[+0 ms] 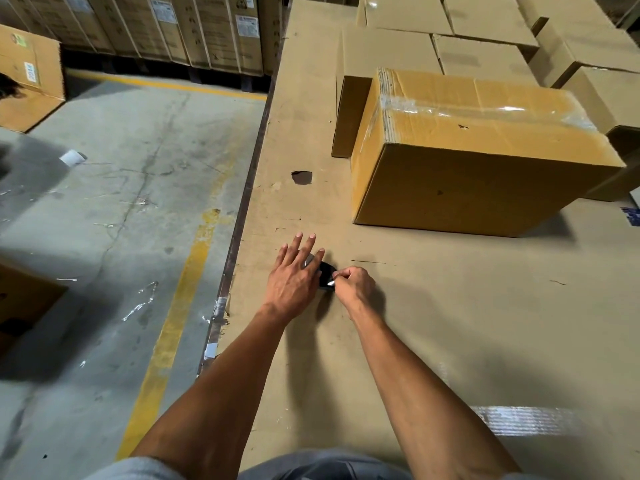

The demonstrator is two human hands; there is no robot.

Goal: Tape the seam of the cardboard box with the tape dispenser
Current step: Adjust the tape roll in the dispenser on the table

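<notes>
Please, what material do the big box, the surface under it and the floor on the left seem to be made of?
Big box: corrugated cardboard, matte brown; fluted layers show at its left edge, and glossy clear tape crosses the top.
Surface under it: apparently flat cardboard sheeting, matte, scuffed, with a torn hole.
Floor: looks like bare concrete, grey, cracked, with worn yellow painted lines.
</notes>
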